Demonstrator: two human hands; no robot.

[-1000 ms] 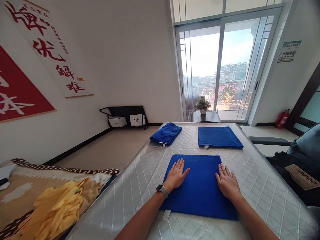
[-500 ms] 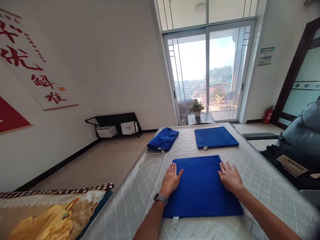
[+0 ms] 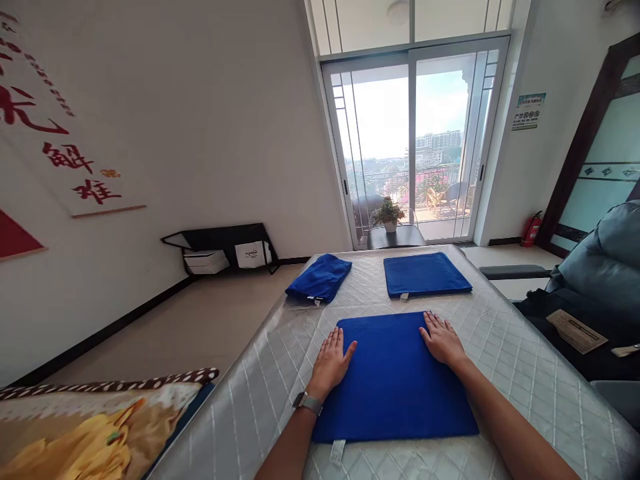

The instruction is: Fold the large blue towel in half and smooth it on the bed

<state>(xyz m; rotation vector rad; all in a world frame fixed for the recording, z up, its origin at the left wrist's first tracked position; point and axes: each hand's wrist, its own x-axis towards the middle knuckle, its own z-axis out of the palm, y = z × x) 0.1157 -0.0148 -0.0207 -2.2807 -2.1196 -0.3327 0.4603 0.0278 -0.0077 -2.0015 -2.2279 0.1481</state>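
Observation:
A flat blue fabric piece (image 3: 393, 387), which looks like a cushion cover, lies on a silvery quilted mattress (image 3: 525, 373) in front of me. A white tag (image 3: 337, 452) sticks out at its near left edge. Along its far left side rests my left hand (image 3: 330, 363), flat and open, with a watch (image 3: 306, 402) on the wrist. My right hand (image 3: 443, 339) is also flat and open, on the far right corner. Farther back lie a rumpled blue cover (image 3: 320, 279) on the left and a smooth, flat blue cover (image 3: 427, 275) on the right, each with a tag.
A bed or couch with yellow cloth (image 3: 90, 443) stands low on the left. Beyond the mattress is a potted plant (image 3: 389, 213) on a dark chair (image 3: 395, 237), before a glass sliding door (image 3: 415, 143). A grey armchair (image 3: 600, 260) with dark fabric sits on the right.
My right hand has slid inward and away from me, from the right edge to the far right corner of the cover. My left hand stays by the left edge. The view has turned slightly right.

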